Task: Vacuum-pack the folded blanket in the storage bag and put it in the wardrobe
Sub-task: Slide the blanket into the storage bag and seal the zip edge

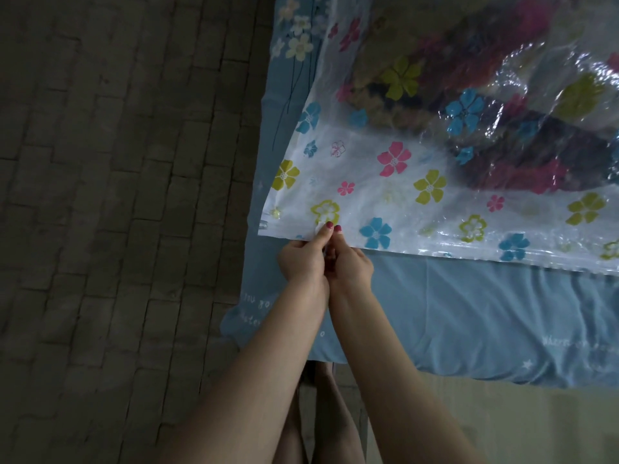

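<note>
storage bag (395,182) flat on the blue bed sheet (469,313), folded blanket (485,105) inside. left hand (303,259) and right hand (350,266) both pinch the zip edge (469,254) near its left corner. risk: uneven pressing leaves gaps, so air leaks back.

You have a single view, from the camera on your head, looking steeply down and forward over your own forearms. It sits close: your hands (326,259) meet just left of the frame's centre, and your legs show at the bottom edge directly beneath the lens. The view faces the near-left corner of the bed (469,313), which fills the right half and runs off the top and right edges. The brick floor (117,195) takes the whole left half. The wide-angle lens bends straight lines towards the borders. With only one camera, no second view overlaps this one.
</note>
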